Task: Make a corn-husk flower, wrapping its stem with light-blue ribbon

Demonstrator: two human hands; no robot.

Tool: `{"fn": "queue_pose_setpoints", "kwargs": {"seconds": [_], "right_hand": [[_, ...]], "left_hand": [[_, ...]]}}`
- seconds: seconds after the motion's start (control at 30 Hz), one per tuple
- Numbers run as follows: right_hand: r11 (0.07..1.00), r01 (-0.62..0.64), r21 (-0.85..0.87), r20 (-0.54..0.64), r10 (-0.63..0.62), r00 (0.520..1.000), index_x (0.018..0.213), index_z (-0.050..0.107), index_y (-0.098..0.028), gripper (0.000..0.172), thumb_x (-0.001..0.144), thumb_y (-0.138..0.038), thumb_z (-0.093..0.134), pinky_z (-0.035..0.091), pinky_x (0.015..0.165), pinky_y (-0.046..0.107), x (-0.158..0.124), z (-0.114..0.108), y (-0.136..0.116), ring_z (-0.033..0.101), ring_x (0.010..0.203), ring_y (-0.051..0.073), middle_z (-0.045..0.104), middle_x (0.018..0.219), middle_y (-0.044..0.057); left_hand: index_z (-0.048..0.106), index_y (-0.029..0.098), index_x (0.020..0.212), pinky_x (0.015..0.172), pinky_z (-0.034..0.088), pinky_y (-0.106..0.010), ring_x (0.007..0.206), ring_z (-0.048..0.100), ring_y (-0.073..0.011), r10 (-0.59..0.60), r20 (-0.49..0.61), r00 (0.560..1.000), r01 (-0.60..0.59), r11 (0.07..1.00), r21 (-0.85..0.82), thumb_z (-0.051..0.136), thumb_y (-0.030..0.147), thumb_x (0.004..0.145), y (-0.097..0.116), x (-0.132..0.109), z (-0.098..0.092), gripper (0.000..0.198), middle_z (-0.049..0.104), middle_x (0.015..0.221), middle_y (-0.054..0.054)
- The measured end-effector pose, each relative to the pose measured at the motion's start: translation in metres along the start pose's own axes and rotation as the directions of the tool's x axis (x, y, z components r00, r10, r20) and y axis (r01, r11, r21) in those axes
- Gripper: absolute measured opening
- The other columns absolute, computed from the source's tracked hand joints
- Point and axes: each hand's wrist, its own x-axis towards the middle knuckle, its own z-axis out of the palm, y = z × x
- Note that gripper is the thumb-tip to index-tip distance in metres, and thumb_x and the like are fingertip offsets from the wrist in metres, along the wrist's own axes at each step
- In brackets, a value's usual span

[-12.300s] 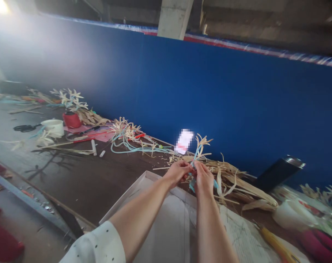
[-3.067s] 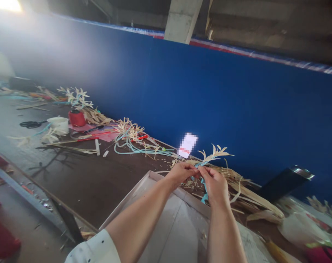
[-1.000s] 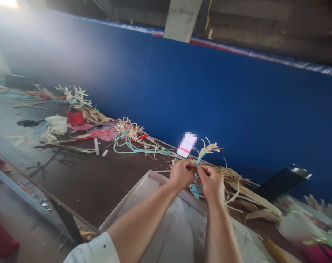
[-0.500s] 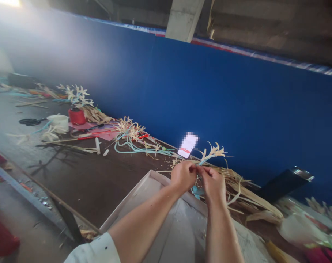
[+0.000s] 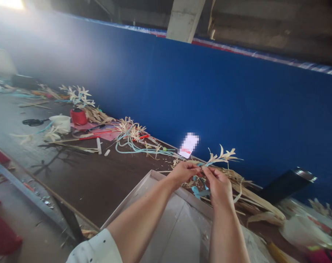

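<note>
A flower with pale, straw-coloured petals (image 5: 223, 156) and a light blue stem leans to the right above my hands. My left hand (image 5: 184, 173) is closed, thumb and fingertips pinching at the lower stem. Close beside it, my right hand (image 5: 219, 182) also pinches the stem, just under the petals. The exact grip point is partly hidden by the fingers. Below the hands are light blue strips (image 5: 196, 191); whether they join the stem I cannot tell. Under my forearms lies a shallow, pale tray (image 5: 166, 215).
Left along the table (image 5: 100, 182) lie similar flowers (image 5: 131, 129) with blue stems, a red thread spool (image 5: 78, 117), a white cup (image 5: 61, 124) and black scissors (image 5: 34, 122). Dried husks (image 5: 261, 201) and a dark bottle (image 5: 288, 185) are at right. A blue panel (image 5: 155, 84) stands behind.
My hands have shifted slightly right, and the flower has moved right and tilted lower. More of the light blue strips shows beneath the fingers.
</note>
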Motion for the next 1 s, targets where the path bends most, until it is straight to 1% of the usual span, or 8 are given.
{"fn": "queue_pose_setpoints", "kwargs": {"seconds": [0.07, 0.17, 0.3, 0.47, 0.53, 0.7, 0.83, 1.0], "right_hand": [[0.999, -0.012, 0.036, 0.014, 0.011, 1.000, 0.094, 0.069, -0.012, 0.057, 0.060, -0.058, 0.065, 0.043, 0.053, 0.029, -0.001, 0.001, -0.001, 0.060, 0.060, 0.020, 0.068, 0.068, 0.007], [0.998, -0.013, 0.062, 0.029, 0.012, 1.000, 0.092, 0.069, -0.012, 0.056, 0.060, -0.058, 0.065, 0.044, 0.053, 0.029, -0.002, 0.003, -0.003, 0.060, 0.060, 0.020, 0.067, 0.068, 0.007], [0.999, 0.002, 0.034, 0.022, -0.003, 1.000, 0.088, 0.070, -0.013, 0.052, 0.060, -0.056, 0.065, 0.043, 0.055, 0.029, -0.002, 0.001, -0.007, 0.059, 0.061, 0.020, 0.066, 0.064, 0.006], [0.999, 0.025, -0.030, 0.049, -0.023, 0.999, 0.086, 0.070, -0.014, 0.048, 0.061, -0.055, 0.064, 0.041, 0.054, 0.028, -0.004, -0.001, -0.011, 0.057, 0.058, 0.019, 0.066, 0.062, 0.005], [0.999, 0.033, -0.038, 0.049, -0.032, 0.998, 0.086, 0.070, -0.014, 0.047, 0.062, -0.055, 0.064, 0.041, 0.054, 0.028, -0.005, -0.001, -0.013, 0.057, 0.059, 0.018, 0.066, 0.064, 0.005], [0.995, 0.065, -0.074, 0.070, -0.060, 0.996, 0.086, 0.069, -0.013, 0.045, 0.066, -0.053, 0.062, 0.042, 0.056, 0.028, -0.005, -0.002, -0.015, 0.058, 0.060, 0.019, 0.066, 0.064, 0.005], [0.988, 0.092, -0.121, 0.101, -0.080, 0.992, 0.085, 0.068, -0.014, 0.039, 0.070, -0.049, 0.060, 0.043, 0.061, 0.028, -0.004, -0.002, -0.016, 0.058, 0.064, 0.019, 0.066, 0.066, 0.004], [0.983, 0.111, -0.147, 0.088, -0.098, 0.991, 0.084, 0.067, -0.015, 0.036, 0.071, -0.048, 0.059, 0.043, 0.065, 0.029, -0.003, 0.000, -0.017, 0.059, 0.068, 0.019, 0.067, 0.072, 0.005]], "left_hand": [[0.065, 0.012, 0.087, 0.043, 0.027, -0.017, 0.047, 0.036, -0.0028, -0.012, -0.009, 1.000, 0.012, 1.000, -0.009, 0.062, 0.049, 0.066, -0.001, -0.001, 0.000, 0.043, 0.060, 0.070, -0.002], [0.065, 0.012, 0.086, 0.043, 0.026, -0.017, 0.048, 0.036, -0.0029, -0.009, -0.010, 1.000, 0.009, 1.000, -0.014, 0.065, 0.052, 0.061, -0.002, 0.000, 0.000, 0.046, 0.060, 0.069, -0.001], [0.065, 0.013, 0.084, 0.043, 0.026, -0.017, 0.048, 0.037, -0.0031, -0.017, -0.026, 1.000, 0.016, 1.000, -0.003, 0.066, 0.051, 0.059, -0.003, 0.001, -0.001, 0.046, 0.059, 0.066, 0.000], [0.065, 0.012, 0.080, 0.044, 0.027, -0.018, 0.048, 0.039, -0.0039, -0.021, -0.051, 0.998, 0.023, 0.999, 0.039, 0.067, 0.049, 0.059, -0.004, 0.003, -0.002, 0.042, 0.057, 0.062, 0.001], [0.065, 0.012, 0.078, 0.044, 0.027, -0.018, 0.048, 0.039, -0.0038, -0.002, -0.063, 0.998, 0.005, 0.999, 0.039, 0.068, 0.046, 0.059, -0.003, 0.003, -0.001, 0.039, 0.056, 0.060, 0.001], [0.063, 0.011, 0.072, 0.048, 0.030, -0.017, 0.048, 0.039, -0.0033, 0.047, -0.107, 0.993, -0.045, 0.999, 0.025, 0.066, 0.032, 0.063, -0.001, 0.002, 0.003, 0.023, 0.054, 0.056, 0.003], [0.061, 0.011, 0.071, 0.053, 0.033, -0.018, 0.053, 0.044, -0.0056, 0.087, -0.133, 0.987, -0.084, 0.996, 0.029, 0.065, 0.030, 0.063, -0.005, 0.004, 0.006, 0.021, 0.055, 0.058, 0.002], [0.060, 0.010, 0.069, 0.055, 0.035, -0.019, 0.055, 0.045, -0.0065, 0.135, -0.165, 0.977, -0.131, 0.991, 0.039, 0.064, 0.027, 0.064, -0.006, 0.004, 0.009, 0.018, 0.054, 0.059, 0.002]]}}
